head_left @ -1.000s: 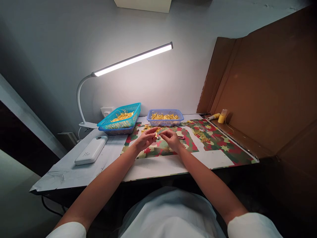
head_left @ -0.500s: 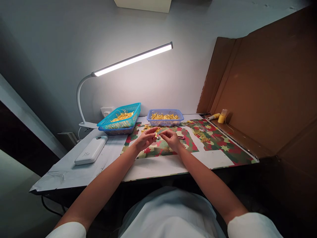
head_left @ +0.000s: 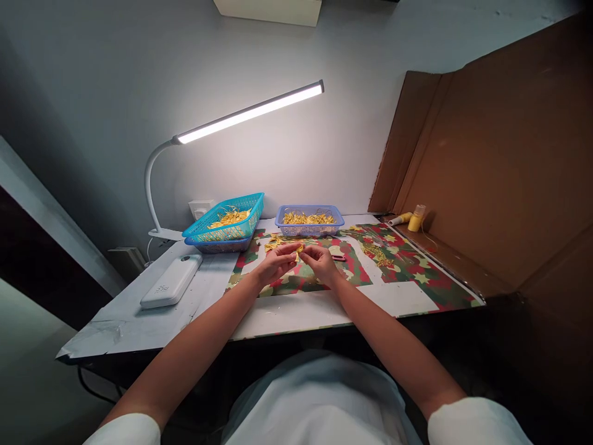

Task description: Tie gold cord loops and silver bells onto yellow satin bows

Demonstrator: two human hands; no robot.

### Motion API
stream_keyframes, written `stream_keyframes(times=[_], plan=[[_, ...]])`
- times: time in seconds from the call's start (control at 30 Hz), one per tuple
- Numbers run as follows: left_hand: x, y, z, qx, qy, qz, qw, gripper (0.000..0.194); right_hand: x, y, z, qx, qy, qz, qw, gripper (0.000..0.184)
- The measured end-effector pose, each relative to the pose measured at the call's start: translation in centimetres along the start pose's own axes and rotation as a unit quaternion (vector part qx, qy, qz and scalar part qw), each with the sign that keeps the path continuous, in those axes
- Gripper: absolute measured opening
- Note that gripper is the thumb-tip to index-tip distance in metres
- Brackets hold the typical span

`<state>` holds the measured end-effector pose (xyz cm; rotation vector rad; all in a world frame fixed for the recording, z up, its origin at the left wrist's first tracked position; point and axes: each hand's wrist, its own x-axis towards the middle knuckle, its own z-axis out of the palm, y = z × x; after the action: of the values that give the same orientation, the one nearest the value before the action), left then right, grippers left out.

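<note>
A small piece of yellow ribbon, shaped somewhat like a bow, is held up between my two hands over the camouflage-patterned mat. My left hand pinches its left side between thumb and fingers. On the other side, the fingertips of my right hand are closed on the same ribbon. More yellow ribbon pieces lie on the mat just behind my left hand. A small dark red tool rests beyond my right hand, partly hidden by it.
A turquoise basket of yellow ribbon pieces sits tilted on another basket; a purple basket holds more. A white power bank lies left, near the lit lamp. Golden strands, a yellow bottle and a cardboard wall are right.
My hands have drawn slightly closer together. The ribbon has turned and shifted a little to the right, and the small shiny round thing seen below it earlier is out of sight.
</note>
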<state>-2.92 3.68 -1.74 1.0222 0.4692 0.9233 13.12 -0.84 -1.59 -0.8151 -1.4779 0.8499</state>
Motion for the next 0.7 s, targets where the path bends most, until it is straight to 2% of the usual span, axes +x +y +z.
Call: stream_keyframes(times=[0.23, 0.5, 0.7], plan=[[-0.26, 0.29, 0.56, -0.003, -0.007, 0.003, 1.0, 0.033, 0.07, -0.19, 0.09, 0.01, -0.003, 0.006, 1.0, 0.043], [-0.22, 0.33, 0.54, 0.004, -0.006, 0.011, 1.0, 0.034, -0.02, -0.11, 0.02, 0.002, 0.004, 0.004, 1.0, 0.038], [-0.08, 0.36, 0.4, 0.011, 0.011, 0.045, 0.999, 0.043, 0.16, 0.24, -0.29, -0.022, 0.027, -0.007, 0.999, 0.033]])
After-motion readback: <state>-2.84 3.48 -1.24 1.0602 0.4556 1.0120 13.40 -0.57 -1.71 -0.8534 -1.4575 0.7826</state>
